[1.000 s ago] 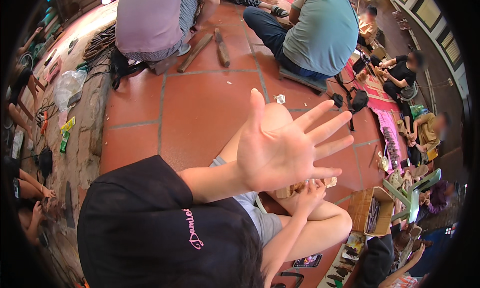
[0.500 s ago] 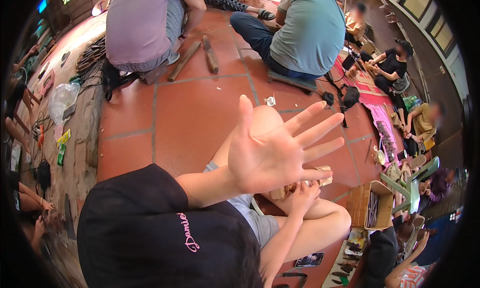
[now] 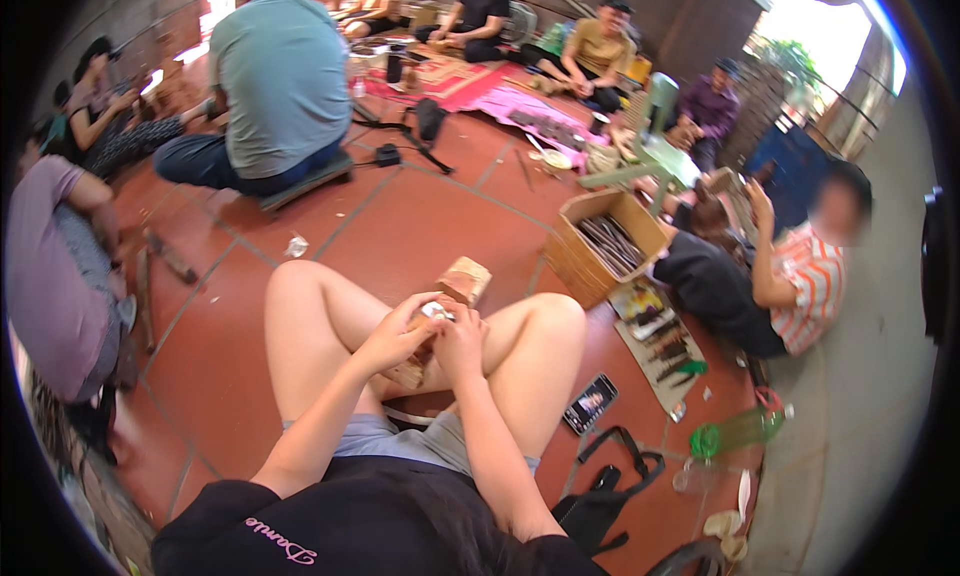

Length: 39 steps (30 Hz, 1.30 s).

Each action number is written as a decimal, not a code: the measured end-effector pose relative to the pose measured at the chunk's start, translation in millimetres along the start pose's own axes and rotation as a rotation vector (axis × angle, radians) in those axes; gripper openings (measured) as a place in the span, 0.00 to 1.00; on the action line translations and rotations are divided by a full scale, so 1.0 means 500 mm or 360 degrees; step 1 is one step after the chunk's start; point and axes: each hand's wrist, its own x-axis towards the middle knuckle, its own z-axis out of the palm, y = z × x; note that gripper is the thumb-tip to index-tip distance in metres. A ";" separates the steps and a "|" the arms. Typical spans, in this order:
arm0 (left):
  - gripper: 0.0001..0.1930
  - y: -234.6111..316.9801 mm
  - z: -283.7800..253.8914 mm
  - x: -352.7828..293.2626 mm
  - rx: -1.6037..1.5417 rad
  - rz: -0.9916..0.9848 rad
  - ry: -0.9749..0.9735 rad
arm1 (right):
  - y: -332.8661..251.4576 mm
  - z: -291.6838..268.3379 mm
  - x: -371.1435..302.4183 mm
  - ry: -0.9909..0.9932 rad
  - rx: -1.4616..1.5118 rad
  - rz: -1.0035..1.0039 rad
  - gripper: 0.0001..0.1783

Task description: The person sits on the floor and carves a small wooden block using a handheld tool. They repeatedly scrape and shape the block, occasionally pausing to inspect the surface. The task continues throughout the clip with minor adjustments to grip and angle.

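Both hands meet above my lap, over a pale, rough-cut wooden block [image 3: 465, 279]. My left hand [image 3: 402, 328] has its fingers bent around a small white, crumpled-looking thing [image 3: 436, 310]. My right hand [image 3: 463, 340] closes in from the other side, its fingertips against the same white thing. What exactly it is stays too small and blurred to tell. Lower down, between my thighs, another pale piece of wood [image 3: 405, 374] shows; the hands hide whether it joins the block.
Ahead on the right stands a cardboard box [image 3: 560, 261] of dark sticks. Nearer lie a board of carving tools [image 3: 640, 361], a phone [image 3: 590, 403], a black bag [image 3: 600, 501] and a green plastic bottle [image 3: 740, 431]. Several people sit around on the tiled floor [image 3: 420, 216].
My left hand, raised palm-out with fingers spread before, has come down to my right hand. The view has swung to the right, and the white thing now shows between the hands.
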 end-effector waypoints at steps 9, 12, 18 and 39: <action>0.24 -0.143 -0.008 -0.006 -0.0282 -0.0094 -0.0047 | -0.005 0.011 -0.002 0.0177 0.0085 -0.0147 0.14; 0.25 -0.167 -0.015 -0.008 -0.0422 -0.0171 -0.0072 | -0.007 0.016 0.001 0.0255 0.0102 -0.0054 0.13; 0.28 -0.182 -0.018 -0.022 0.0404 0.0072 -0.0117 | -0.004 0.012 0.003 0.0197 0.0101 -0.0156 0.09; 0.32 -0.182 -0.025 -0.027 0.0621 0.0163 -0.0085 | 0.012 0.015 -0.003 0.0141 0.0128 -0.0179 0.06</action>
